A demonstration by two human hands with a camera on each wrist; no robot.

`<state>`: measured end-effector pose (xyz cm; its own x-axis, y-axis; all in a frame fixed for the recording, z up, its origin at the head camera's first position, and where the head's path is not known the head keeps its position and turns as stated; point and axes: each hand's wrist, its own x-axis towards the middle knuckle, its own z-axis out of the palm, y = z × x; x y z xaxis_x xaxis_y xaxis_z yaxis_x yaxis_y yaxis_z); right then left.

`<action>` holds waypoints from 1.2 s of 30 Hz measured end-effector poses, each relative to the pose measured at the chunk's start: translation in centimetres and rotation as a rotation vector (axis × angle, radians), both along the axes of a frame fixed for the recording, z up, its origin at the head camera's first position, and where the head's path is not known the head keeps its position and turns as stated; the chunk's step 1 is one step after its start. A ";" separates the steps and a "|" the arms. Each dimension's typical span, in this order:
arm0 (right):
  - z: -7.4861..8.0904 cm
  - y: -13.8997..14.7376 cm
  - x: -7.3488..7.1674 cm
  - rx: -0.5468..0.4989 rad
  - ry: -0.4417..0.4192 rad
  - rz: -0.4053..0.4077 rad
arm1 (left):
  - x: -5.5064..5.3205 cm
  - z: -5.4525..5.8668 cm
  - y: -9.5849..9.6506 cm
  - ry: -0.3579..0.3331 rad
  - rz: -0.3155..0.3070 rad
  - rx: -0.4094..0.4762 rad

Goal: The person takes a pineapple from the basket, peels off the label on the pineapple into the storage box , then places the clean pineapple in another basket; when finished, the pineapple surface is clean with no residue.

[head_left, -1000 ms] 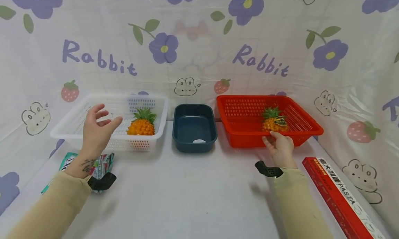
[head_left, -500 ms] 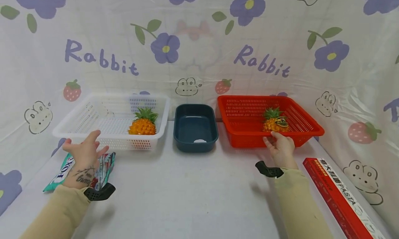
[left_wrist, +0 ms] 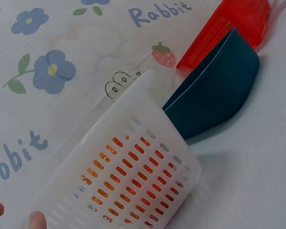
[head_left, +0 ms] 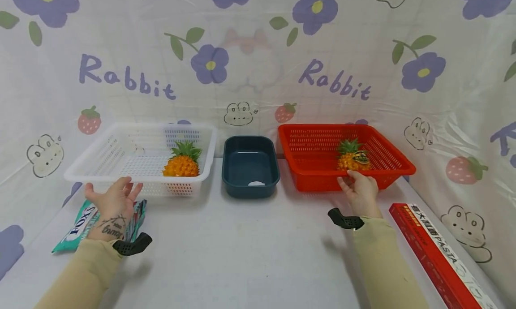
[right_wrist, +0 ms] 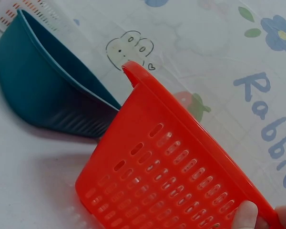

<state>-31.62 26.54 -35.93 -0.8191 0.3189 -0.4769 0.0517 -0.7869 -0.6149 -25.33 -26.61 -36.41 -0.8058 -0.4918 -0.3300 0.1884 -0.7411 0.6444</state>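
Left hand (head_left: pixel 113 207), fingers spread, has reached the white basket's rim (head_left: pixel 161 179); right hand (head_left: pixel 362 195) still grips the red basket (head_left: pixel 314 182).

White basket (left_wrist: pixel 128 164) partly beyond the left wrist view's lower edge

My arms (head_left: pixel 389 266) reach forward, well apart, beige sleeves (head_left: pixel 78 275) ending near the wrists. My left hand (head_left: pixel 114 204) spreads its fingers, back toward me, dark marks across its wrist; my right hand (head_left: pixel 363 193) pinches between thumb and fingers.
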 end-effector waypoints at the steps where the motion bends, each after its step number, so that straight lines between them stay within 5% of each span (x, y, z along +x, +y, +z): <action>1: 0.0 0.0 0.0 -0.002 0.000 -0.001 | 0.0 -0.1 -0.1 0.005 0.001 0.007; 17: 0.2 0.1 0.2 0.008 0.005 0.015 | -1.5 -0.7 0.6 0.073 0.085 0.093; 24: 0.7 -0.1 0.8 0.108 -0.034 0.047 | -1.6 -1.0 0.5 0.096 0.102 0.090; 31: 2.2 1.1 1.3 0.452 -0.096 -0.091 | -1.5 -0.9 0.7 0.090 0.080 0.086; 36: 4.7 1.8 0.7 0.723 0.003 -0.095 | -1.3 -0.9 0.7 0.082 0.072 0.098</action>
<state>-30.93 28.38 -31.27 -0.7732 0.6231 -0.1176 0.0007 -0.1846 -0.9828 -26.68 -25.91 -37.32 -0.7960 -0.5174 -0.3142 0.2919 -0.7828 0.5495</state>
